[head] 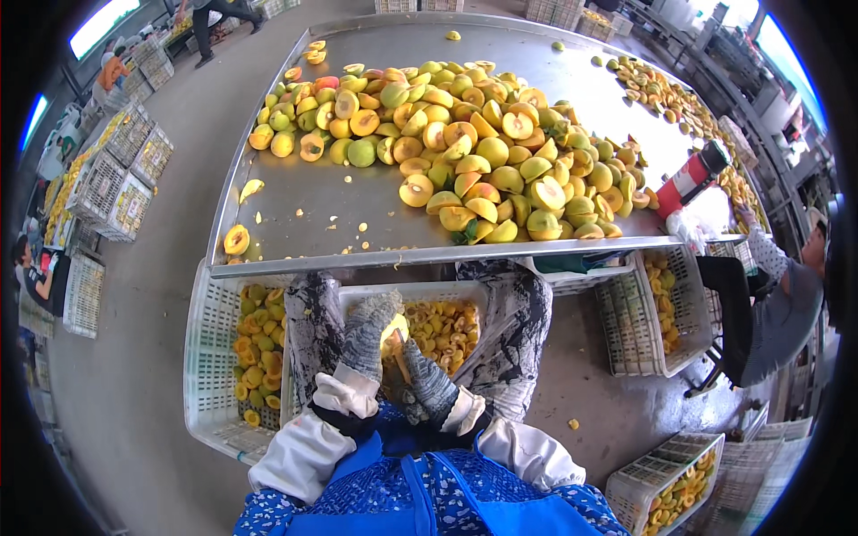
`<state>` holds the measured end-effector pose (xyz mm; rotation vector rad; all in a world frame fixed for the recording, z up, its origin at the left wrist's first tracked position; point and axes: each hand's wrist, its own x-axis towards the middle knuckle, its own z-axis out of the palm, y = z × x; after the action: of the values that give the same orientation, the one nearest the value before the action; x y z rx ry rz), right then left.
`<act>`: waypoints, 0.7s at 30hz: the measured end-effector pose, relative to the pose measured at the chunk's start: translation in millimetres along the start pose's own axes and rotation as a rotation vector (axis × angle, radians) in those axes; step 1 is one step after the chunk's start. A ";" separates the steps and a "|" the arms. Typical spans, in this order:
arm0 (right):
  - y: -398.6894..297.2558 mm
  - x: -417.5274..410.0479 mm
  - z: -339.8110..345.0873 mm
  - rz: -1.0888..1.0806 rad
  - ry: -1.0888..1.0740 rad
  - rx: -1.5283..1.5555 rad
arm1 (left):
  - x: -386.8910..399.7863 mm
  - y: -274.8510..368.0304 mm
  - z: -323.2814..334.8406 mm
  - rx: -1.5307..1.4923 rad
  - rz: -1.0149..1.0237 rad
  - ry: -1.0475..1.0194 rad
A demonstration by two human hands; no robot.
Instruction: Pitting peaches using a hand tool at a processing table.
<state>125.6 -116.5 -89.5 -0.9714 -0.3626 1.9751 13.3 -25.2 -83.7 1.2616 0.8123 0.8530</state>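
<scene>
A grey knit glove covers my left hand (pixel 367 335), whose fingers are closed around a yellow peach half (pixel 394 328). My right hand (pixel 425 378), gloved the same way, grips a slim tan-coloured tool (pixel 401 360). The tool's upper end meets the peach half, but its tip cannot be made out. Both hands are close together between my knees, over a white plastic crate (pixel 479 295) holding peach pieces (pixel 442 328). To the left, a larger white crate (pixel 201 362) contains peach halves (pixel 258 355).
Ahead, a raised-rim metal table (pixel 288 201) carries a heap of halved peaches (pixel 462 147). A red bottle (pixel 690 179) rests at its right front edge. At right sits a co-worker (pixel 781 295) near another crate (pixel 620 335). Stacked crates (pixel 110 181) line the left floor.
</scene>
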 end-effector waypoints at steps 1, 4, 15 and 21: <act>17.8 10.8 -14.9 -0.109 0.015 -0.156 | 2.6 1.3 3.6 0.315 0.140 0.001; 60.1 34.4 -45.5 -0.421 0.050 -0.616 | 7.6 23.2 17.2 0.999 0.385 -0.057; 7.1 2.1 -6.3 -1.021 0.241 -1.371 | 14.6 14.3 30.3 0.572 -0.010 0.199; -0.4 0.9 0.5 -0.331 0.186 -0.500 | 21.0 10.8 28.8 1.298 0.201 -0.019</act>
<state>125.2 -115.5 -89.4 -1.2995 -0.8793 1.5056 47.3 -18.6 -70.3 2.4987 1.3009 0.3953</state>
